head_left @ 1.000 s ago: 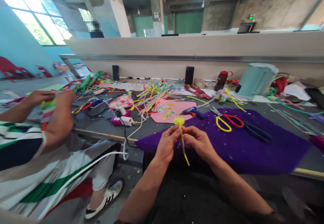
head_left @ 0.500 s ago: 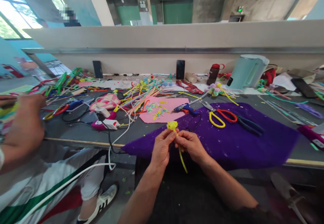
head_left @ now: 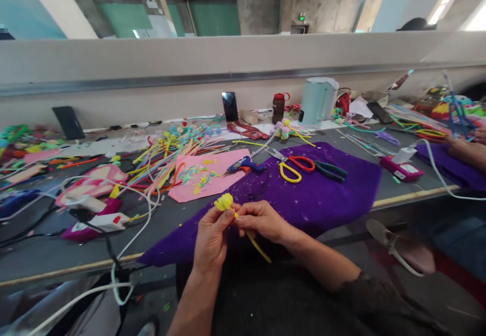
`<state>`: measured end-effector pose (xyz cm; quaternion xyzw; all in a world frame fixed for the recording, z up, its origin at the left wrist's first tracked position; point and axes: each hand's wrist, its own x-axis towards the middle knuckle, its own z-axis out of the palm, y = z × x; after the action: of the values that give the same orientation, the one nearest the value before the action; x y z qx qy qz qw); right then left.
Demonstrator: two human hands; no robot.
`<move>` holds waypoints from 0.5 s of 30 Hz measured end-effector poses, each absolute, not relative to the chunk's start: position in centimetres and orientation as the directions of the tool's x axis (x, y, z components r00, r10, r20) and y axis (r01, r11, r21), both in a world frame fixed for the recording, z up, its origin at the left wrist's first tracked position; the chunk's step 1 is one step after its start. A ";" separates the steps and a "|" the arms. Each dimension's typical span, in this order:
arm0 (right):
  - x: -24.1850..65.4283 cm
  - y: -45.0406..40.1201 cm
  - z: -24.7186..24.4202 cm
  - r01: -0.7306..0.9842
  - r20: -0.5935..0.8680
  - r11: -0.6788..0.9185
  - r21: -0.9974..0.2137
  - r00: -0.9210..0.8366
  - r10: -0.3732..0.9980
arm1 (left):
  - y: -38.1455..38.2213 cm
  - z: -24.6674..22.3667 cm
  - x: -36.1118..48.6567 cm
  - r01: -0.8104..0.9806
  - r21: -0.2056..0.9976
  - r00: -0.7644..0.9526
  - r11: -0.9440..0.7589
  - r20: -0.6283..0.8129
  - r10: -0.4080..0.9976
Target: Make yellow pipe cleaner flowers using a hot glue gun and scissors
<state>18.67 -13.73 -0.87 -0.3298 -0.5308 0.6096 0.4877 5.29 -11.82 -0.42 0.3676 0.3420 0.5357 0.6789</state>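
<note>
Between my two hands is a yellow pipe-cleaner flower [head_left: 224, 202], its fuzzy head up and a yellow stem hanging down to the right. My left hand [head_left: 213, 232] pinches it just under the head. Close beside, my right hand [head_left: 261, 220] is closed on the stem, fingertips nearly touching the left ones. Below and behind them a purple cloth [head_left: 304, 194] covers the table edge. On the cloth lie scissors [head_left: 290, 166] with one yellow and one red handle, dark-handled pliers [head_left: 331, 170], and a blue glue gun [head_left: 245, 165] whose nozzle points left over a pink sheet [head_left: 210, 176].
Colourful pipe cleaners [head_left: 170, 149] are heaped behind the pink sheet. White cables run from a power strip [head_left: 96, 222] at left over the table edge. A phone [head_left: 230, 106], a brown bottle [head_left: 278, 108] and a pale-green kettle [head_left: 317, 100] stand behind. At right is a co-worker's hand [head_left: 469, 149].
The view has turned to the right, so the co-worker on the left has left the picture and one on the right has come in. Both hands keep their grip on the yellow flower.
</note>
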 end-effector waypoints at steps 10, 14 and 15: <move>19.5 -14.2 -1.6 -0.275 0.064 -0.016 -0.961 -0.282 0.957 | -12.0 0.3 6.4 -0.401 0.904 0.186 0.151 -0.081 0.979; 19.4 -14.2 -2.0 -0.289 0.081 -0.008 -0.957 -0.293 0.953 | -11.9 0.1 6.4 -0.365 0.923 0.152 0.126 -0.074 0.986; 19.4 -14.1 -2.1 -0.288 0.080 -0.008 -0.958 -0.294 0.953 | -11.9 0.0 6.3 -0.360 0.925 0.145 0.120 -0.072 0.987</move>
<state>19.43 -14.14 -2.08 -0.3308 -0.5022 0.6282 0.4937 6.34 -11.93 0.02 0.4037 0.3880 0.5263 0.6400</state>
